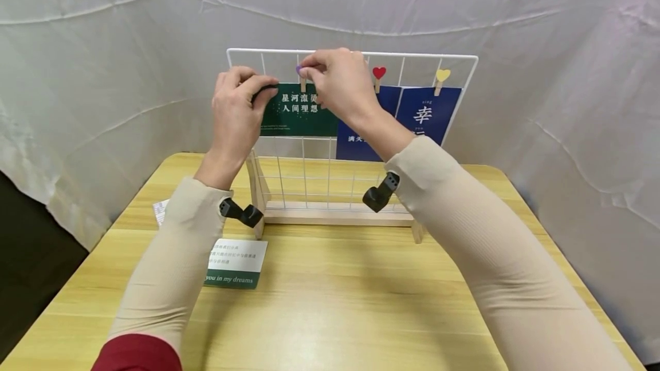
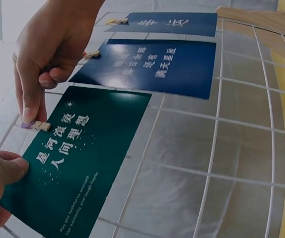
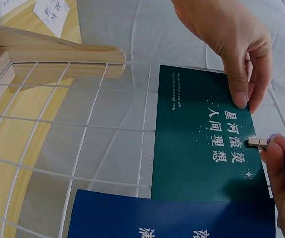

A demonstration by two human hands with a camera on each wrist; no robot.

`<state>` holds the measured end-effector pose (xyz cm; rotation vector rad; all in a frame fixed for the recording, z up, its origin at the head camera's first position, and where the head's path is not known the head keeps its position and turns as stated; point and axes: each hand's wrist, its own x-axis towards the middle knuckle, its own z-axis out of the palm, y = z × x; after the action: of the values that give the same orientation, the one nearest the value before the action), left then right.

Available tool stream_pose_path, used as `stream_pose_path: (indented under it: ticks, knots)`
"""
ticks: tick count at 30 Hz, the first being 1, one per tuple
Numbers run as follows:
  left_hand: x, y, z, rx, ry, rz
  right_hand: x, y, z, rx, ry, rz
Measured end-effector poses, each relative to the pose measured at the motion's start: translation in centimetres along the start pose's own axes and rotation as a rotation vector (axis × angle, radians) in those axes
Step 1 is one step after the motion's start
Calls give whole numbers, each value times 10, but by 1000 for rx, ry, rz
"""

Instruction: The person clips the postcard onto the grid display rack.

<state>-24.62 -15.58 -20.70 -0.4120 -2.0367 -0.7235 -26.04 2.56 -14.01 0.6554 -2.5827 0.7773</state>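
Observation:
A dark green card (image 1: 304,125) with white lettering lies against the white wire grid rack (image 1: 420,55). My left hand (image 1: 234,113) pinches its upper left corner between thumb and fingers. With thumb and fingertips, my right hand (image 1: 342,87) pinches a small wooden clothespin (image 2: 41,126) with a purple top. In the right wrist view this clothespin (image 3: 255,143) sits over the card's top edge. To the right hang two blue cards, one partly behind the right hand (image 1: 353,150) and one at the far right (image 1: 425,110).
A red heart clothespin (image 1: 378,73) and a yellow heart clothespin (image 1: 443,75) hold the blue cards. The rack stands on a wooden base (image 1: 335,216). On the table (image 1: 319,291) lie a white-and-green card (image 1: 237,265) and another card (image 1: 160,209), partly hidden by the left sleeve.

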Motion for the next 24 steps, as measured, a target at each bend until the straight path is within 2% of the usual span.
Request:
stream_pose_path:
  ticks: [6, 11, 15, 24]
  knots:
    - [-1, -5, 1, 4, 17, 63, -1, 1, 0, -1, -18, 23]
    - [-2, -8, 1, 30, 35, 134, -6, 2, -6, -34, 1, -30]
    - [-2, -8, 0, 43, 33, 153, -11, 3, -15, -38, 33, -78]
    - [5, -11, -3, 12, 29, 160, -24, 14, -36, 12, 116, -135]
